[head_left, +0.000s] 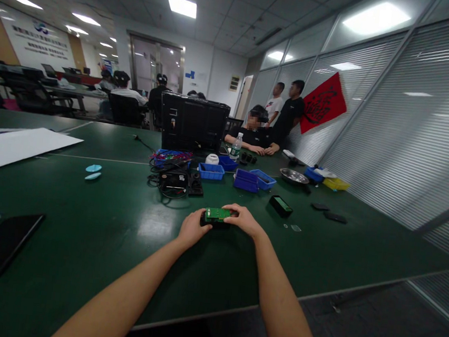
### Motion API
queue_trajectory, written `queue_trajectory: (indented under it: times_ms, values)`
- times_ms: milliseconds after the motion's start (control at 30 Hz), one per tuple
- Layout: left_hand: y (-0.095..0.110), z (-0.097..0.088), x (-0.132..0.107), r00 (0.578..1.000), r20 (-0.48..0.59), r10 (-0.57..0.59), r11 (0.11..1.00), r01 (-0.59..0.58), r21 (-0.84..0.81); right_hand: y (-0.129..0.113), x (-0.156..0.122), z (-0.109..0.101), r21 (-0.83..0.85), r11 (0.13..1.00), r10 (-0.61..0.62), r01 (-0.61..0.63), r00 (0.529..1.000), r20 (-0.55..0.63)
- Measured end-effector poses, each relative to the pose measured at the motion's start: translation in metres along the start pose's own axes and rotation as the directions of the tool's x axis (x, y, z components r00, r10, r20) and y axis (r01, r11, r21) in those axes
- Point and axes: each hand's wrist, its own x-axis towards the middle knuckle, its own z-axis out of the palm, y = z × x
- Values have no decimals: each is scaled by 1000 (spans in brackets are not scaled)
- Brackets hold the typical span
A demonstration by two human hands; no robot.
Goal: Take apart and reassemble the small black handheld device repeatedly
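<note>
A green circuit board [216, 214] lies over a black plastic case [219, 224] at the middle of the green table. My left hand [194, 228] is closed around the left end of the case, its thumb along the near side. On the other side, my right hand [245, 221] grips the board's right end, fingertips on its top edge. Whether the board is seated in the case or just above it, I cannot tell. To the right stands a similar black case with a green board [281, 206]. Two small clear pieces [295, 228] lie near it.
Beyond my hands are blue bins [246, 180], a black device with cables [173, 181], a large black panel [194, 123], a water bottle [236, 147] and a metal bowl [294, 177]. Flat black parts [334, 217] lie right; a dark slab [0, 245] lies left. A person sits opposite.
</note>
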Motion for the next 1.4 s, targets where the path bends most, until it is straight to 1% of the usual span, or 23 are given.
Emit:
queue_trajectory:
  times_ms: [133, 200, 300, 367, 467, 533, 600, 667, 700, 733, 800, 833, 900, 1000, 1133, 1200, 1300, 1400]
  values:
    - [-2, 2, 1, 1000, -12, 15, 1000, -15, 3, 1, 0, 1, -55, 998, 6, -4, 999, 41]
    - [-3, 3, 1, 1000, -10, 15, 1000, -15, -2, 3, 0, 1, -27, 1000, 10, -9, 999, 49]
    - [-6, 5, 2, 999, -22, 25, 999, -25, -21, 5, 1, 1, 36, 999, 26, -27, 999, 27]
    - [-7, 6, 2, 998, -45, 32, 999, -34, -40, 4, 2, 2, 29, 999, 35, -37, 998, 44]
    - [-10, 7, 4, 995, -101, 12, 997, -19, -68, 3, 3, 8, -84, 996, 31, -22, 994, 103]
    - [-12, 7, 5, 991, -136, 1, 996, -12, -84, 3, 4, 14, -196, 980, 34, -15, 995, 95]
    - [-12, 7, 5, 988, -153, -2, 995, -13, -96, 5, 6, 19, -289, 956, 64, -53, 997, 30]
    - [-12, 6, 5, 988, -152, -3, 994, -14, -107, 10, 8, 20, -340, 929, 128, -145, 989, -72]
    - [-11, 5, 4, 989, -147, -6, 994, -10, -112, 13, 9, 18, -355, 911, 173, -211, 976, -136]
    - [-10, 4, 3, 990, -140, -11, 993, -5, -115, 16, 10, 15, -365, 886, 222, -285, 953, -206]
    - [-7, 1, 2, 993, -121, -18, 993, 4, -115, 24, 10, 6, -371, 824, 309, -428, 889, -338]
    - [-6, 0, 1, 994, -110, -18, 994, 6, -114, 28, 10, 1, -367, 795, 341, -483, 856, -388]
    - [-4, -2, 0, 995, -94, -10, 994, 0, -107, 35, 9, -8, -345, 767, 378, -541, 815, -439]
    - [-3, -3, 0, 996, -91, 5, 996, -13, -87, 44, 9, -15, -318, 758, 413, -570, 796, -443]
    - [-4, -2, 0, 996, -87, -1, 997, -6, -79, 49, 12, -11, -336, 739, 427, -583, 793, -435]
    - [-5, -1, 0, 996, -88, 5, 996, -13, -83, 48, 13, -5, -342, 757, 391, -557, 805, -445]
    - [-7, 0, 1, 995, -96, 8, 996, -16, -83, 43, 15, 3, -353, 805, 292, -477, 837, -464]
    - [-6, 1, 2, 995, -95, 4, 997, -12, -81, 35, 15, 11, -341, 843, 231, -415, 853, -467]
